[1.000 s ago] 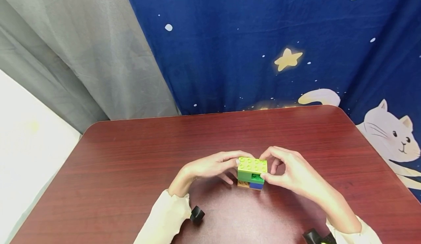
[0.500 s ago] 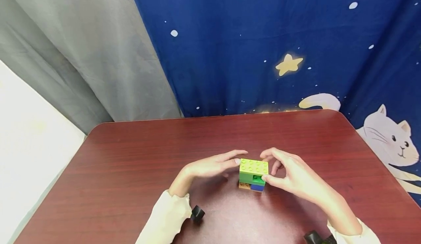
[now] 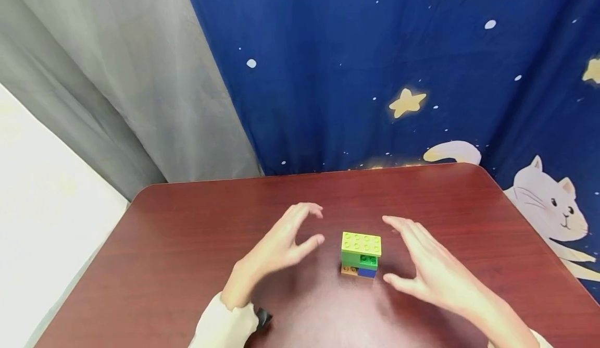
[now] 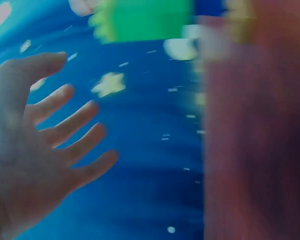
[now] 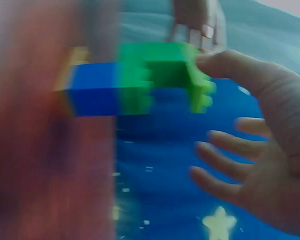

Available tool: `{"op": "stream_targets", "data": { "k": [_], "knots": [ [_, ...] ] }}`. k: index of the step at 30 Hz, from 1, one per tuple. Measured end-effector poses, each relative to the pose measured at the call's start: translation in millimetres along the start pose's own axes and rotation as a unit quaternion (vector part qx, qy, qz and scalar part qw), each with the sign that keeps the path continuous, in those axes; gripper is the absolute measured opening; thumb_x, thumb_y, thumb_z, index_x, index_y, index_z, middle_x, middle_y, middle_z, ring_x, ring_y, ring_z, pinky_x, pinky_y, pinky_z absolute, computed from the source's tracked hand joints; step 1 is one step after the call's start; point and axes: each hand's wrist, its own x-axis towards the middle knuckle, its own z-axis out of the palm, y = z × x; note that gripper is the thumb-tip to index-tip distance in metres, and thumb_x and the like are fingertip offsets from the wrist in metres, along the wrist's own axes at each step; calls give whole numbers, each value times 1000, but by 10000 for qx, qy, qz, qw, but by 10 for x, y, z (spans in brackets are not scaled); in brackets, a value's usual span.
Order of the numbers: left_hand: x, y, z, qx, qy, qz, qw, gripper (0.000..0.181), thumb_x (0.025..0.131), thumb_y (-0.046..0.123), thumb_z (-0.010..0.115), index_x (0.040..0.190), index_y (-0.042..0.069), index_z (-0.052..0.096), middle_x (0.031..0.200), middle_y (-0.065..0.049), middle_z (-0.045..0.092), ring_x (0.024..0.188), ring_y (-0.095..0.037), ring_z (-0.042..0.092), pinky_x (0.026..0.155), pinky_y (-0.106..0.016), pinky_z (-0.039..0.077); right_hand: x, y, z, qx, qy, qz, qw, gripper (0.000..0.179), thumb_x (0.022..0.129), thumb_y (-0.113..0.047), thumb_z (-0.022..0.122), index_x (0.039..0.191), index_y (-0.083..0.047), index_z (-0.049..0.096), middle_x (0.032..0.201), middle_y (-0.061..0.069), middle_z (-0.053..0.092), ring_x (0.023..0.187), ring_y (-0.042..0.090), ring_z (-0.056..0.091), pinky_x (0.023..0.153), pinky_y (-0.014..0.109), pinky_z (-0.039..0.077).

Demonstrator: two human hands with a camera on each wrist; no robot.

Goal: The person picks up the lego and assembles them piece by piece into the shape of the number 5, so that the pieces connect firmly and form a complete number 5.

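A small stack of toy building bricks (image 3: 360,254) stands upright on the table, lime plate on top, green bricks below it, then a blue brick (image 3: 366,273) beside a tan-orange base. To its left, apart from it, my left hand (image 3: 276,244) hovers with fingers spread and nothing held. My right hand (image 3: 433,267) is just to the right of the stack, fingers extended and thumb apart, also holding nothing. In the right wrist view the green brick (image 5: 135,80) shows a gap under the lime plate (image 5: 196,85). The left wrist view is blurred and cuts the stack off at the top.
The dark red wooden table (image 3: 225,207) carries the stack. Behind it hang a grey curtain (image 3: 117,77) and a blue curtain (image 3: 319,77) with stars and a white cat. A white surface (image 3: 51,223) lies at the left.
Both hands have let go of the brick stack and drawn apart, the left one to the left, the right one to the right. The stack stays standing on the table.
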Motion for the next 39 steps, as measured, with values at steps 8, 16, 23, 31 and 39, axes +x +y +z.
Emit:
{"op": "stream_targets", "data": {
  "k": [8, 16, 23, 31, 39],
  "knots": [
    [-211, -32, 181, 2135, -490, 1052, 9700, 88, 71, 26, 78, 144, 21, 30, 151, -16, 13, 133, -31, 24, 100, -51, 29, -251, 46, 224, -805, -231, -612, 9946, 116, 53, -33, 85, 146, -3, 21, 150, 17, 16, 131, 34, 24, 107, 45, 10],
    [-291, -67, 374, 2679, -963, 972, 9537, 104, 64, 38, 83, 147, 26, 22, 154, -14, -2, 135, -29, 19, 99, -58, 28, -284, 59, 420, -1074, -205, -623, 9921, 114, 54, -35, 85, 145, -4, 24, 150, 22, 13, 134, 39, 17, 107, 52, 7],
    [-267, -65, 477, 2685, -855, 1069, 9535, 105, 63, 34, 83, 147, 21, 22, 153, -15, 2, 132, -28, 26, 100, -56, 26, -301, 70, 463, -1022, -240, -474, 9933, 114, 56, -34, 85, 147, -6, 21, 151, 20, 12, 134, 38, 17, 108, 50, 6],
    [-231, -65, 541, 2442, -911, 823, 9619, 110, 65, 35, 84, 148, 16, 15, 153, -13, 0, 130, -30, 29, 101, -54, 27, -253, 127, 510, -943, -126, -439, 9945, 119, 52, -30, 86, 147, -5, 20, 150, 20, 13, 133, 39, 17, 105, 55, 9],
    [-168, -112, 555, 2291, -850, 955, 9650, 113, 63, 28, 86, 149, 12, 13, 153, -15, 0, 132, -30, 23, 102, -48, 26, -195, 203, 516, -971, 12, -447, 9943, 122, 47, -28, 88, 146, -5, 20, 150, 22, 14, 131, 40, 20, 99, 62, 14]
  ]
}}
